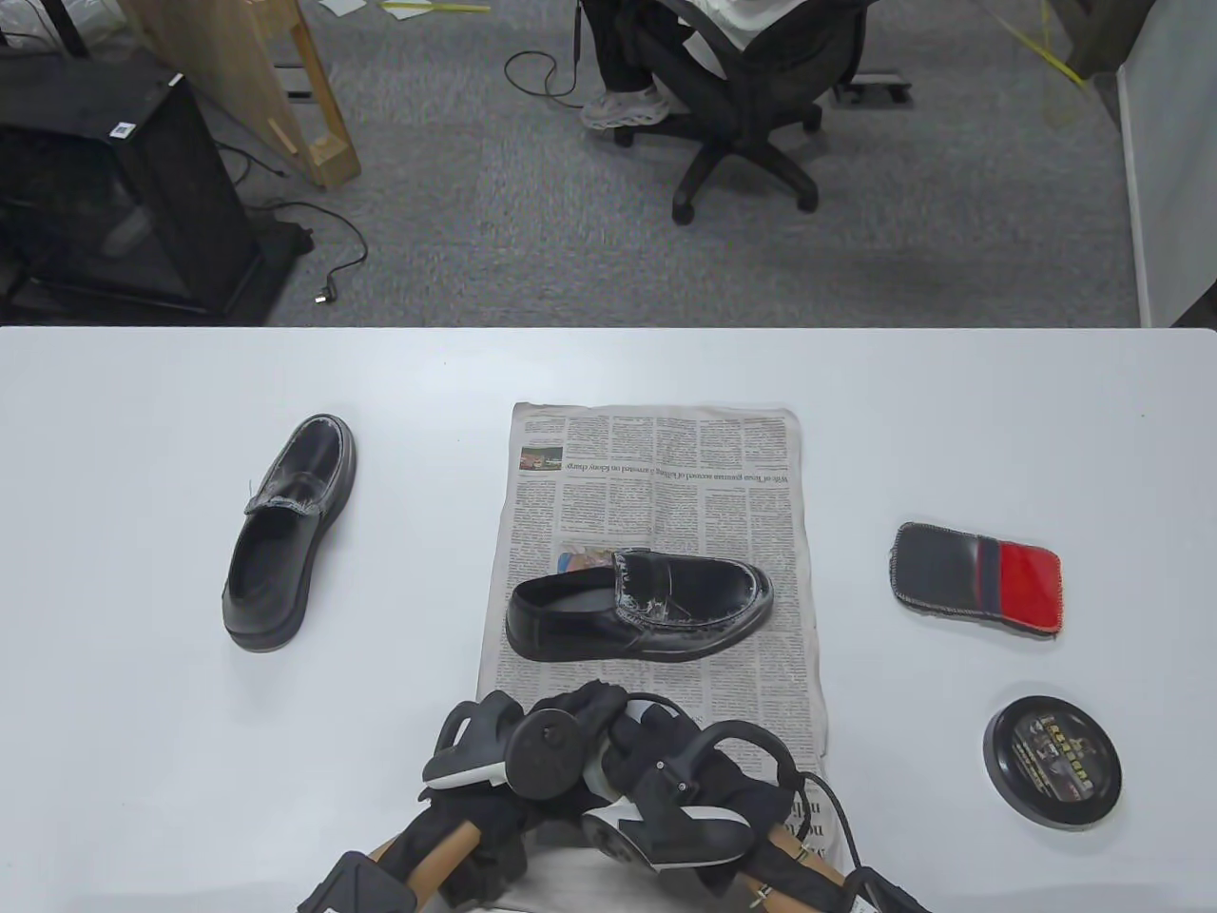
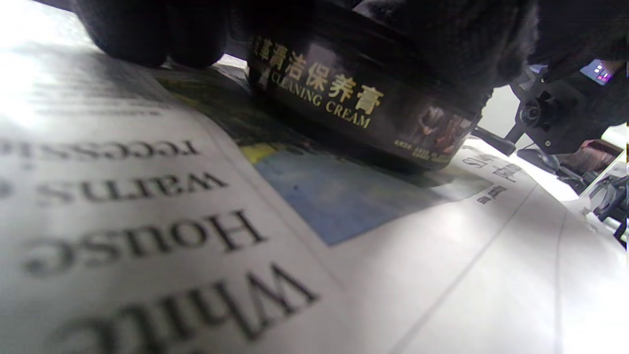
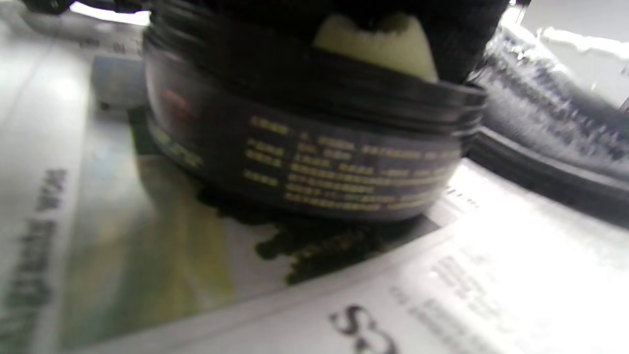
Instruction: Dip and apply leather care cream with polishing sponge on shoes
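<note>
At the near end of the newspaper (image 1: 656,533), both gloved hands meet over the open cream jar (image 2: 363,113), which stands on the paper just in front of the shoe (image 1: 639,605). The left hand (image 1: 494,751) steadies the jar, its grip apparently around the wall, though how tightly cannot be told. The right hand (image 1: 666,770) has its grip pinched on a pale polishing sponge (image 3: 376,46), pressed down into the jar's mouth. This looks like the dipping step. Next, the loaded sponge must lift clear of the rim without dragging cream over the threads, then travel the short way to the shoe's scuffed upper. The jar's lid (image 1: 1052,763) lies well off to the right beside a red and black cloth (image 1: 977,578), and the second shoe (image 1: 288,533) sits far left, so the path forward is open; the worktop (image 1: 143,723) edge is close behind the wrists.
</note>
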`<state>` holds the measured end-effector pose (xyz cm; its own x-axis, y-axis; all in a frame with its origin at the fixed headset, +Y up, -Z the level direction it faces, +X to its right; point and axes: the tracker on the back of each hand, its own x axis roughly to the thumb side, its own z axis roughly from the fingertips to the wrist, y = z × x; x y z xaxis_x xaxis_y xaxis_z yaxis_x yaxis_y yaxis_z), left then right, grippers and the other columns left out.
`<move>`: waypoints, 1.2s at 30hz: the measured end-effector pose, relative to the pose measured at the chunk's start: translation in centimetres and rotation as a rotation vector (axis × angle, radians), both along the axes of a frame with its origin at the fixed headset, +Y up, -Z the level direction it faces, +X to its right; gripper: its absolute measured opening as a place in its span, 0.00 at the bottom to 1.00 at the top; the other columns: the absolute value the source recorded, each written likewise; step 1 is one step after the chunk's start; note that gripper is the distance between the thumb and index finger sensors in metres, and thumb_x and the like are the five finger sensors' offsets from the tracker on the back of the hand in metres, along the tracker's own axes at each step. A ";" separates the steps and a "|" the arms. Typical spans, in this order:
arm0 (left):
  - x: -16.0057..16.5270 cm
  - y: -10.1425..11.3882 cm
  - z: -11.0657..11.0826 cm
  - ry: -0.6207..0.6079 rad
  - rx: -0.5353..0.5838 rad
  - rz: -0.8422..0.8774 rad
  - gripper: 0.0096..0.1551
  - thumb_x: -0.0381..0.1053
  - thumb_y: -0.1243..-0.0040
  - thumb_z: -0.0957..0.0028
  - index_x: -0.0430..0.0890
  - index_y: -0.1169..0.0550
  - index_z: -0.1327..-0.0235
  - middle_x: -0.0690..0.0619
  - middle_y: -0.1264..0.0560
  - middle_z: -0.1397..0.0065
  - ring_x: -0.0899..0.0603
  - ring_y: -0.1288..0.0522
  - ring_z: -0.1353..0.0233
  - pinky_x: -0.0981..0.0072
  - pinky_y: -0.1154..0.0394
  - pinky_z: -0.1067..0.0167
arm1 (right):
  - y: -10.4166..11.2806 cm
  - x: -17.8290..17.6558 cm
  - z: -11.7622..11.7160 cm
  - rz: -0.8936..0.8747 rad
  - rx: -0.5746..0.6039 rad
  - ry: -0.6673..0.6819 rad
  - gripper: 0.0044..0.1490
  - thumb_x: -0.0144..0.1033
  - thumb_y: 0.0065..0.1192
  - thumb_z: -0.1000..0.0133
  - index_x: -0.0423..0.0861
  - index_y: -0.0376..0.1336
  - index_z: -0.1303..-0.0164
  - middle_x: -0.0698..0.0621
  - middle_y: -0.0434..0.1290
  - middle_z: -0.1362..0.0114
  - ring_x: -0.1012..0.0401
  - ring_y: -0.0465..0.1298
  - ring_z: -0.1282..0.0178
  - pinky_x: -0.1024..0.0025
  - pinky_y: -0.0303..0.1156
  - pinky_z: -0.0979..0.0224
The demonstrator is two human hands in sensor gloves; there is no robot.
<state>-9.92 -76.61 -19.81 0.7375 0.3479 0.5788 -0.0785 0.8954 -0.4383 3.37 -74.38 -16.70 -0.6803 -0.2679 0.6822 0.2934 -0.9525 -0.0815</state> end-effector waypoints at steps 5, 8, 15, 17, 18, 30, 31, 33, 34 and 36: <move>0.1 0.0 0.0 0.005 0.006 -0.009 0.67 0.69 0.39 0.55 0.35 0.53 0.14 0.30 0.48 0.12 0.23 0.42 0.20 0.29 0.37 0.30 | 1.0 0.4 0.3 -0.008 -0.112 0.019 0.22 0.36 0.66 0.42 0.58 0.64 0.38 0.55 0.67 0.22 0.52 0.75 0.30 0.68 0.79 0.28; 0.2 0.1 0.0 0.003 0.004 -0.018 0.67 0.68 0.39 0.55 0.35 0.53 0.14 0.29 0.47 0.12 0.23 0.42 0.20 0.28 0.37 0.30 | 0.7 0.3 0.2 0.008 -0.107 0.012 0.22 0.36 0.66 0.43 0.59 0.63 0.40 0.55 0.67 0.23 0.52 0.75 0.30 0.67 0.79 0.28; 0.0 1.6 0.1 -0.028 0.055 -0.050 0.64 0.67 0.38 0.52 0.34 0.49 0.13 0.27 0.44 0.14 0.22 0.42 0.21 0.28 0.36 0.31 | 2.3 2.2 -0.6 -0.130 -0.149 -0.018 0.23 0.36 0.66 0.43 0.61 0.64 0.37 0.58 0.67 0.22 0.53 0.74 0.28 0.66 0.78 0.26; -0.7 4.0 0.1 -0.006 0.179 -0.031 0.60 0.67 0.38 0.52 0.37 0.44 0.14 0.30 0.40 0.14 0.24 0.38 0.21 0.31 0.34 0.31 | 4.9 4.2 -1.3 -0.223 -0.060 -0.085 0.24 0.36 0.65 0.42 0.61 0.64 0.36 0.58 0.67 0.22 0.52 0.74 0.28 0.66 0.78 0.25; -1.0 4.9 0.1 0.021 0.231 -0.006 0.58 0.67 0.37 0.52 0.39 0.41 0.15 0.32 0.37 0.15 0.26 0.36 0.21 0.32 0.33 0.31 | 5.7 5.1 -1.7 -0.260 -0.021 -0.127 0.24 0.37 0.65 0.42 0.60 0.63 0.35 0.57 0.67 0.21 0.52 0.73 0.28 0.65 0.77 0.25; 0.1 5.5 -9.9 0.345 0.286 -0.332 0.70 0.73 0.39 0.57 0.41 0.52 0.10 0.31 0.49 0.08 0.22 0.48 0.15 0.23 0.41 0.26 | 1.5 10.9 -11.7 -0.241 0.221 -0.574 0.32 0.35 0.59 0.38 0.65 0.53 0.27 0.53 0.59 0.15 0.46 0.66 0.21 0.57 0.71 0.21; 0.2 4.7 -10.5 0.350 0.251 -0.370 0.70 0.74 0.38 0.59 0.42 0.50 0.10 0.33 0.46 0.08 0.23 0.44 0.15 0.25 0.39 0.26 | 1.1 10.6 -12.1 -0.207 0.201 -0.574 0.31 0.34 0.59 0.38 0.66 0.53 0.27 0.53 0.58 0.14 0.45 0.65 0.21 0.55 0.71 0.20; 0.4 3.2 -11.1 0.342 0.241 -0.432 0.68 0.74 0.36 0.62 0.46 0.46 0.11 0.38 0.39 0.10 0.27 0.38 0.16 0.28 0.36 0.26 | 0.7 10.2 -12.8 -0.184 0.224 -0.564 0.29 0.34 0.58 0.38 0.68 0.54 0.30 0.54 0.59 0.15 0.45 0.66 0.21 0.55 0.71 0.21; 0.4 3.0 -11.1 0.363 0.292 -0.452 0.66 0.73 0.35 0.64 0.48 0.44 0.13 0.44 0.33 0.14 0.33 0.31 0.19 0.34 0.31 0.26 | 0.7 10.1 -12.9 -0.183 0.223 -0.565 0.29 0.33 0.58 0.38 0.68 0.55 0.31 0.54 0.59 0.15 0.45 0.66 0.22 0.56 0.72 0.22; 0.2 2.7 -11.3 0.378 0.337 -0.431 0.62 0.73 0.34 0.69 0.52 0.37 0.18 0.50 0.26 0.20 0.40 0.24 0.26 0.43 0.25 0.30 | 0.6 10.4 -13.4 -0.191 0.222 -0.587 0.27 0.34 0.59 0.38 0.69 0.56 0.34 0.55 0.61 0.17 0.48 0.69 0.24 0.61 0.74 0.24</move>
<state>-9.70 -73.87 -31.09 0.9436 -0.1783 0.2789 0.2239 0.9644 -0.1409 13.81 -73.76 -30.07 -0.9723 -0.1972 0.1258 0.1764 -0.9713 -0.1596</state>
